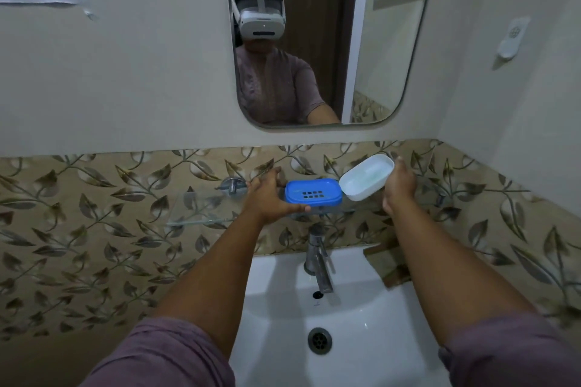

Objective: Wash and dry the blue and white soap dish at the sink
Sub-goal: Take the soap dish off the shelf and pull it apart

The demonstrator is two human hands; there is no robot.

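Sink (pixel 361 308) below with tap (pixel 319 264) and drain (pixel 319 340); mirror (pixel 330 41) above. Glass shelf (pixel 201 210) on the leaf-tile wall — blue tray (pixel 313 195) sits on it, left hand (pixel 267 196) wrapped round its left end, thumb under the front edge. Right hand (pixel 399 185) holds the white dish (pixel 366 176) — tilted, just right of the tray, above the shelf.

Above the one white sink (pixel 361 317) are one tap (pixel 318 264), one glass shelf (pixel 201 214), one mirror (pixel 386 41), one blue tray (pixel 313 195), one white dish (pixel 366 176) and two hands: left (pixel 267 196), right (pixel 398 186).
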